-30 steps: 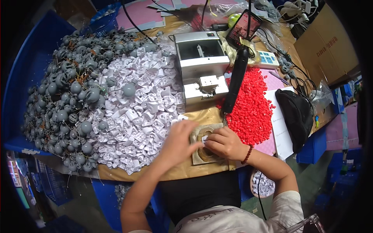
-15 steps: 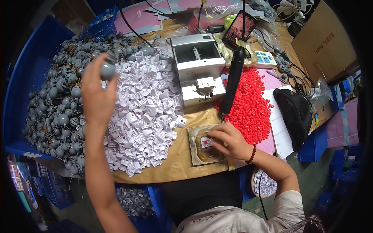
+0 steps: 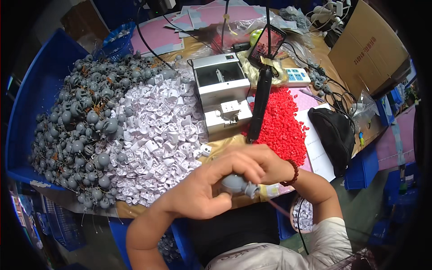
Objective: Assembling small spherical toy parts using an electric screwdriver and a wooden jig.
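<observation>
Both hands meet at the worktop's front edge: left hand [image 3: 202, 193] and right hand [image 3: 256, 164] both pinch one grey bulb [image 3: 238, 184], fingers curled around it.

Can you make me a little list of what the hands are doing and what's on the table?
left hand: holds a grey bulb part
right hand: touches the same part
grey parts pile: person's left
white parts pile: beside the grey pile
red bits pile: right of centre
white machine: behind the hands
black bag: far right
</observation>
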Demonstrator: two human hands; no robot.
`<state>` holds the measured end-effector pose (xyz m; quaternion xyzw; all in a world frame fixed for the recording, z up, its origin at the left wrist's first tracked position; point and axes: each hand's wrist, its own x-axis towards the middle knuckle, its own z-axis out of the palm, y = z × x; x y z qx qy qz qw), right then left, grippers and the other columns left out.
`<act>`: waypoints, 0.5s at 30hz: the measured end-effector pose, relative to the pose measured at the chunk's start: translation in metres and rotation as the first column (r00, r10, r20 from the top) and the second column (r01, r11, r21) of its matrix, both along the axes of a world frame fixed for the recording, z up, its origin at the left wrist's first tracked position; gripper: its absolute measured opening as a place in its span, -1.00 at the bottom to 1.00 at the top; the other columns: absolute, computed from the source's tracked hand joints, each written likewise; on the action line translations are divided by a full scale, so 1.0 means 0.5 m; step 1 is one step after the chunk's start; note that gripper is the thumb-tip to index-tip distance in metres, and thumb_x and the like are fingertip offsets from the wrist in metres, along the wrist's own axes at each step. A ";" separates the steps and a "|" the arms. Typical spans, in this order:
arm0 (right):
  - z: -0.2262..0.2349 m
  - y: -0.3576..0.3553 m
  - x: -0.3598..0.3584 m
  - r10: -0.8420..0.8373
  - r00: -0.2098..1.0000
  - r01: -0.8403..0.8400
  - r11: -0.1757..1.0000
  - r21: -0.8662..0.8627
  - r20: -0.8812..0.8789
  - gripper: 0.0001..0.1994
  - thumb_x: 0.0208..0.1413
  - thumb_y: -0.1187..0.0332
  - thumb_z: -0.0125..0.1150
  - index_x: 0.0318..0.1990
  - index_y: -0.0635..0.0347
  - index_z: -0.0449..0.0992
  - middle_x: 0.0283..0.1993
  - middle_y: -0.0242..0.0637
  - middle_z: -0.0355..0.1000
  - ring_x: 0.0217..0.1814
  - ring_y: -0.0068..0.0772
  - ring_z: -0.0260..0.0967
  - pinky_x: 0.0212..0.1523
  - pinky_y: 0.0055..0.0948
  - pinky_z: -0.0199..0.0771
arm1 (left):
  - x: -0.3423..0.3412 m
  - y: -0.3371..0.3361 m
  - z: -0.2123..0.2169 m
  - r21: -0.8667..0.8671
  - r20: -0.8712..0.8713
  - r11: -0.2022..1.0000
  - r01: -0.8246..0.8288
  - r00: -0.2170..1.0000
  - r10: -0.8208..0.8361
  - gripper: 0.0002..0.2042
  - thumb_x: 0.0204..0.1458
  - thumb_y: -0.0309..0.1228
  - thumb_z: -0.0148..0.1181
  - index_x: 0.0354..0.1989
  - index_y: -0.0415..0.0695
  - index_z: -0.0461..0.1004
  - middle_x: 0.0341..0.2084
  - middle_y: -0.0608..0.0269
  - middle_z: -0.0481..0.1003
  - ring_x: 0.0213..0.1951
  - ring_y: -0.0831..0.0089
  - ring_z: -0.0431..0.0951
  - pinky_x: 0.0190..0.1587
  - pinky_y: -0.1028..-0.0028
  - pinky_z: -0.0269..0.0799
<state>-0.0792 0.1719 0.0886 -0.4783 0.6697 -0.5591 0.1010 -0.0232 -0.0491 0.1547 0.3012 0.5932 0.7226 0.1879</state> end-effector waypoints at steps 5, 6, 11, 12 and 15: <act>-0.001 0.057 0.031 0.028 0.685 -0.103 0.993 0.059 0.728 -0.73 0.34 0.42 0.20 0.13 0.31 0.50 -0.15 -0.33 0.56 -0.21 -0.59 0.51 -0.27 -0.57 0.56 | 0.038 -0.033 -0.110 0.242 0.219 0.964 -0.114 0.974 0.061 -0.81 0.08 -0.60 0.02 -0.17 -0.27 0.53 -0.02 0.08 0.54 0.15 0.23 0.47 0.28 0.22 0.30; -0.003 0.062 0.036 0.026 0.623 -0.094 0.995 0.042 0.782 -0.72 0.35 0.41 0.20 0.14 0.31 0.50 -0.16 -0.35 0.56 -0.20 -0.62 0.50 -0.29 -0.60 0.56 | 0.047 -0.039 -0.142 0.180 0.189 0.969 -0.171 0.972 0.137 -0.85 0.15 -0.59 0.03 -0.20 -0.28 0.54 -0.06 0.08 0.56 0.15 0.23 0.47 0.28 0.22 0.31; -0.071 0.087 0.040 -0.146 0.766 -0.108 0.931 0.349 0.626 -0.66 0.26 0.41 0.31 0.16 0.27 0.54 -0.09 -0.26 0.62 -0.16 -0.56 0.58 -0.25 -0.51 0.61 | 0.119 -0.011 -0.207 -0.215 -0.022 0.844 -0.492 0.866 0.499 -0.93 0.23 -0.53 0.18 -0.26 -0.26 0.57 -0.20 0.10 0.63 0.03 0.26 0.59 0.10 0.32 0.48; -0.091 0.093 0.037 -0.114 0.847 -0.109 0.918 0.380 0.519 -0.68 0.25 0.42 0.31 0.13 0.28 0.56 -0.07 -0.22 0.62 -0.15 -0.53 0.60 -0.24 -0.50 0.61 | 0.130 0.000 -0.216 -0.262 -0.076 0.810 -0.525 0.848 0.524 -0.97 0.14 -0.58 0.27 -0.27 -0.23 0.58 -0.23 0.11 0.63 -0.05 0.25 0.62 0.02 0.34 0.52; -0.100 0.073 0.052 -0.143 0.976 0.050 0.881 0.471 0.165 -0.79 0.14 0.46 0.36 -0.07 0.27 0.64 -0.20 -0.17 0.60 -0.22 -0.29 0.60 -0.23 -0.33 0.59 | 0.152 0.023 -0.264 -0.358 -0.308 0.745 -0.563 0.824 0.475 -0.91 0.07 -0.64 0.30 -0.28 -0.23 0.57 -0.25 0.13 0.62 -0.07 0.22 0.62 0.01 0.32 0.51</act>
